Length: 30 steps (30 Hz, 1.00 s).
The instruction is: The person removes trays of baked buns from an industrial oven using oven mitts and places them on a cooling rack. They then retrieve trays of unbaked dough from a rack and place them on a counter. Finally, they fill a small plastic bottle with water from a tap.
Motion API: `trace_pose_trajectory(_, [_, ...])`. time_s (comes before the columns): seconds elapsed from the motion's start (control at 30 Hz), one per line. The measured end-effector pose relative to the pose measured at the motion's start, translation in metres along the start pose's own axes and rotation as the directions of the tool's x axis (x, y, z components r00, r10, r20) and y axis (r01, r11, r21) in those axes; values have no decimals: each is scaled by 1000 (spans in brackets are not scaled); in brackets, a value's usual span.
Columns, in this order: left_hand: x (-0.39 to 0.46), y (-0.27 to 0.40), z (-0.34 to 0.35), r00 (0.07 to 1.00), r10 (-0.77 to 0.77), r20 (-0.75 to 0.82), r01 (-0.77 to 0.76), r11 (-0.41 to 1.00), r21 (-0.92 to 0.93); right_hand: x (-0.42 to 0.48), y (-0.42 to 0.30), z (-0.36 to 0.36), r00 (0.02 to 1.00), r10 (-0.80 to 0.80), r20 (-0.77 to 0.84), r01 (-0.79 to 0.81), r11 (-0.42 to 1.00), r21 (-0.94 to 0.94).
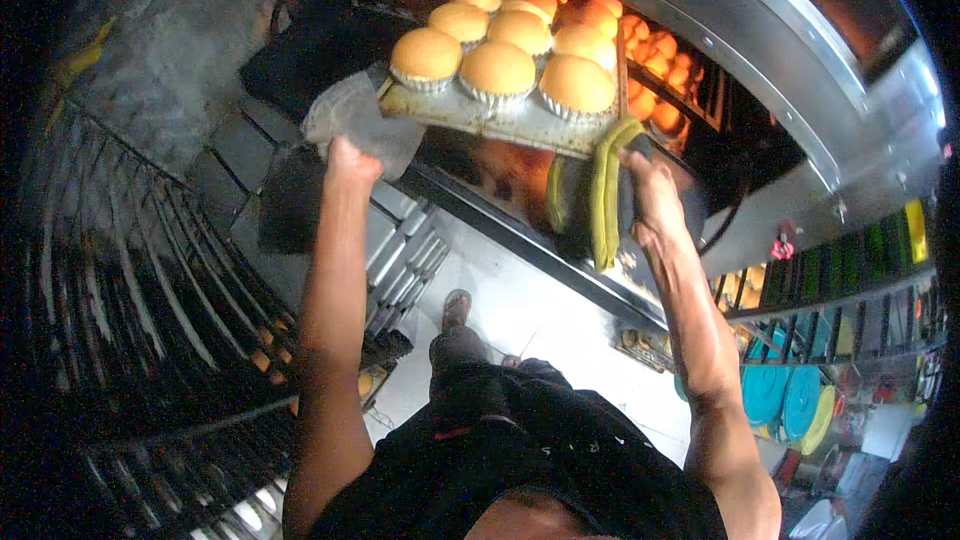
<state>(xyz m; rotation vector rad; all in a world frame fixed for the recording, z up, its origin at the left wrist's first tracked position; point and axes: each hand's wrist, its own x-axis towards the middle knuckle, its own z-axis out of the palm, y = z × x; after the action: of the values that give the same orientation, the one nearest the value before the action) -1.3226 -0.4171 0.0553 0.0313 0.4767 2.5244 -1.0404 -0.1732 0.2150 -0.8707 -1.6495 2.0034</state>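
Observation:
A metal baking tray (487, 111) with rows of golden cupcakes (499, 69) in pleated liners lies partly inside a lit oven, its near edge at the opening. At its left corner is my left hand (352, 161), closed on a pale cloth (360, 116) that covers the fingers. My right hand (656, 191) grips a dark cloth pad with yellow-green edging (609, 195) at the tray's right corner. The pad hides that corner and some fingertips.
More buns (660, 64) glow deeper in the oven, right of the tray. A dark slatted rack (150, 255) stands at the left. At the right are metal shelving and turquoise round lids (765, 394). White floor (517, 277) shows below the oven.

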Motion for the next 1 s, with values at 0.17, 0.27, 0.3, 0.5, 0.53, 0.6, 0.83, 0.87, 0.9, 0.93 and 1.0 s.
trace_pose_trajectory(0.17, [-27,-5,-9,983,-139,117,126,986,112,-53,4,-8,998,-58,-35,56,997,-58])
trace_pose_trajectory(0.27, [-54,-7,-14,983,-176,44,173,982,71,-69,13,-14,993,-107,-54,103,992,-79])
trace_pose_trajectory(0.3, [-60,-10,-16,978,-210,12,209,977,35,-75,14,-15,995,-82,-64,78,994,-76])
trace_pose_trajectory(0.5, [-110,24,-14,949,-295,-107,308,942,132,-103,25,-12,999,14,-42,-17,996,-84])
trace_pose_trajectory(0.53, [-127,30,-5,932,-342,-122,356,926,122,-118,28,-10,996,37,-77,-43,995,-86])
trace_pose_trajectory(0.6, [-158,40,-12,913,-395,-106,405,909,98,-152,28,-1,988,101,-121,-112,989,-91])
trace_pose_trajectory(0.83, [-243,65,-64,836,-520,-175,530,848,9,-246,41,-5,963,257,-82,-259,966,-17])
trace_pose_trajectory(0.87, [-254,69,-65,833,-531,-154,539,843,6,-254,40,-6,961,268,-64,-268,963,-1])
trace_pose_trajectory(0.9, [-259,72,-65,821,-557,-128,562,827,6,-259,40,-10,944,327,-45,-328,945,-9])
trace_pose_trajectory(0.93, [-261,73,-68,807,-583,-92,586,811,2,-266,40,-11,934,353,-52,-352,936,12])
trace_pose_trajectory(1.0, [-282,64,-68,782,-623,0,623,782,-27,-293,40,-23,920,390,-30,-389,921,34])
